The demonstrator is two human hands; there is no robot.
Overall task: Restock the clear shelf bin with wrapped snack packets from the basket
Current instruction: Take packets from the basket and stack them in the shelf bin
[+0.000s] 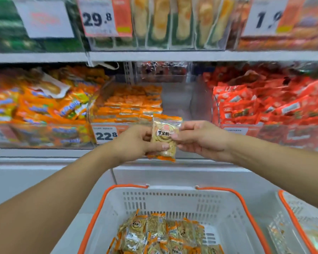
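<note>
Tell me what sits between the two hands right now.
In the head view, one wrapped snack packet spans the gap: the left hand grips its left edge and the right hand pinches its right edge, in front of the clear shelf bin.

both hands raised, left point(136, 142), right point(200, 139), fingers pinching

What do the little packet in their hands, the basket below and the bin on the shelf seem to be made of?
The snack packet, gripped by the left hand and right hand, looks like thin glossy plastic film: partly see-through, with crimped orange ends. The basket seems rigid matte plastic, with moulded slots and orange handles. The shelf bin appears to be clear hard plastic, perhaps acrylic: its stacked packets show through.
</note>
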